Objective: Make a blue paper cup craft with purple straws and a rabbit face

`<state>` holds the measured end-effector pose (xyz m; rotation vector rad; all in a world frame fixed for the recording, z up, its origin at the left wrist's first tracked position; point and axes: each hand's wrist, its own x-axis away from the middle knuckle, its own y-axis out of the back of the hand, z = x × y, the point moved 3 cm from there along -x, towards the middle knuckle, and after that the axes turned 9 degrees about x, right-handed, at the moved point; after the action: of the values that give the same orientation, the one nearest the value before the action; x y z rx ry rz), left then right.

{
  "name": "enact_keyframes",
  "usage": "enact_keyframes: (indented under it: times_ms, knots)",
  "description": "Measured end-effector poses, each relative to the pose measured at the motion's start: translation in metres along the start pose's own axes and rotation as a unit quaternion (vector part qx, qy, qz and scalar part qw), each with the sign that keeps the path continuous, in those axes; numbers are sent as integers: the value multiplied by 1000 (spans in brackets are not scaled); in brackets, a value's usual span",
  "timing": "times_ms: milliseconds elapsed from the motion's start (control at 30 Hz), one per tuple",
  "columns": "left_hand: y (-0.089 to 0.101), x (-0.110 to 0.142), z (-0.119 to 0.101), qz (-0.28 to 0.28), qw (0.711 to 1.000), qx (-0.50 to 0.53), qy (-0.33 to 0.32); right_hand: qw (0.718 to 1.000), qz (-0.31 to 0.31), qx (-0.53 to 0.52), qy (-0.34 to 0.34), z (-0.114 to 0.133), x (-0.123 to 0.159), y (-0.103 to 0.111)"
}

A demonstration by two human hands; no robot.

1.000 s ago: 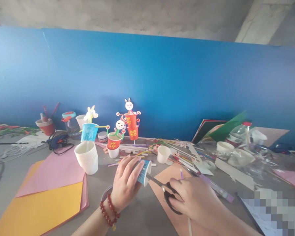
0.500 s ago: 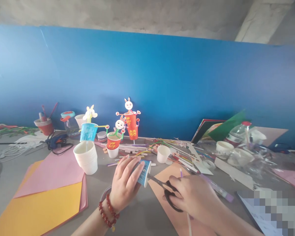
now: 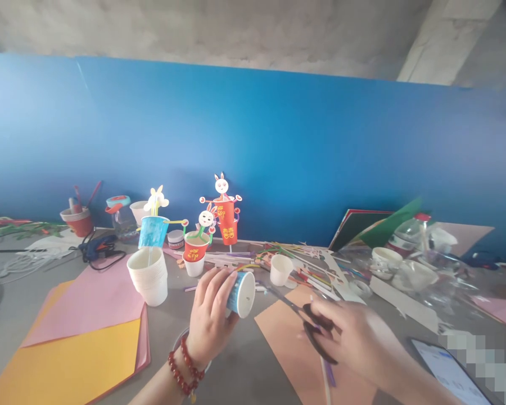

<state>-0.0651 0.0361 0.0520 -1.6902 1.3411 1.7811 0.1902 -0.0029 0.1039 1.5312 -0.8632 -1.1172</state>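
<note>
Yellow characters are printed on the red paper cups: on the tall stacked pair and on the lower red cup, both standing beyond the left hand. They are too small to read. No other writing can be read.

Bare grey counter lies open between the two hands, down to the near edge. To the left, flat sheets of coloured paper cover the surface but stand in nobody's way. A stack of white cups rises just behind them. Farther back, decorated cups, strewn straws and a lone white cup crowd the way; bottles and bowls fill the right.
</note>
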Motion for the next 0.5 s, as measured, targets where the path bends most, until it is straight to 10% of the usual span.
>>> enact_keyframes:
  times_ms: [167,367,500]
  knots:
    - [-7,7,6,12,981,125,145,996,64,27,-64,-6,6,-26]
    - [-27,19,10,5,845,399,355,996,64,31,-62,18,-8,-63]
    - [-31,22,11,0,816,426,392,997,57,9,-47,30,-19,-78]
